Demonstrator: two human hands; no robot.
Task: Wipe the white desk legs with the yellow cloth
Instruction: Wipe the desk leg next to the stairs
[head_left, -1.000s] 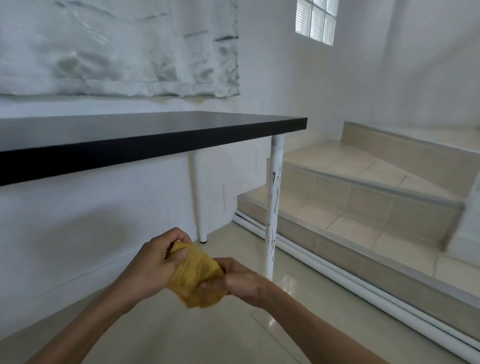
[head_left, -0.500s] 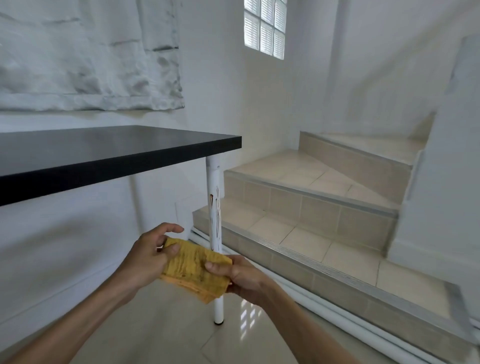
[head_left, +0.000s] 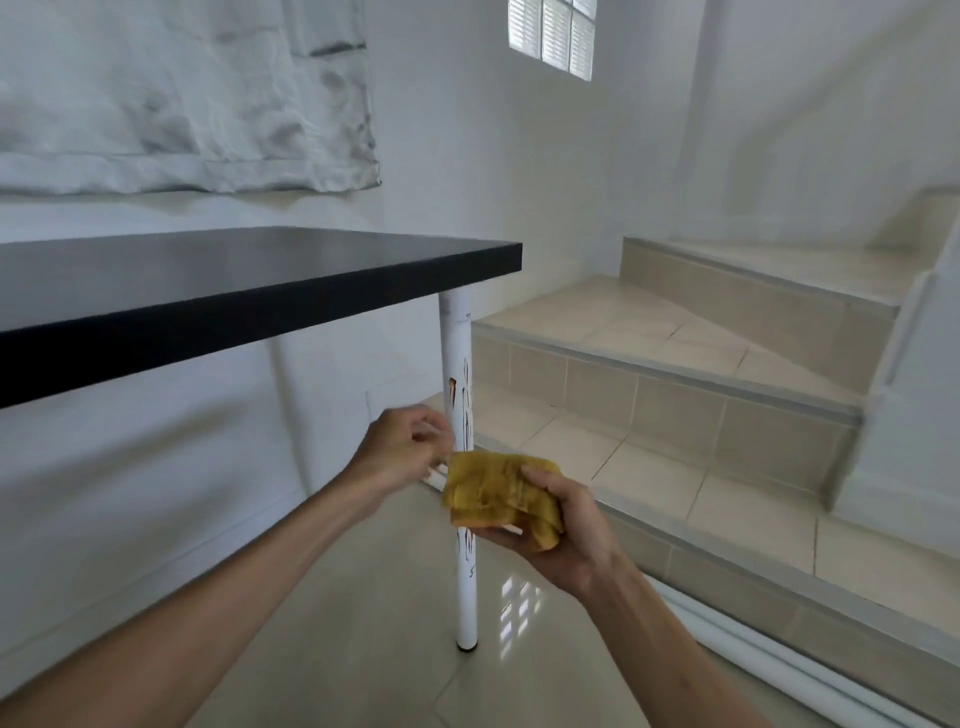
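Note:
The folded yellow cloth (head_left: 493, 493) rests in my right hand (head_left: 566, 530), thumb on top, just in front of the near white desk leg (head_left: 460, 364). That leg is a round white tube with dark scuff marks, standing under the corner of the black desk top (head_left: 234, 291). My left hand (head_left: 402, 447) is off the cloth, blurred, fingers loosely curled and apart, right beside the leg's left side. A second white leg (head_left: 285, 415) stands further back by the wall, partly faded into it.
Beige tiled stairs (head_left: 675, 374) rise to the right of the desk. White pipes (head_left: 753, 654) run along the floor at the foot of the lowest step. A white wall stands behind the desk, with a hanging white sheet (head_left: 182, 93) above it.
My left hand has let go of the cloth and moved up toward the leg. The cloth stays in my right hand alone. The view has shifted, bringing the leg closer.

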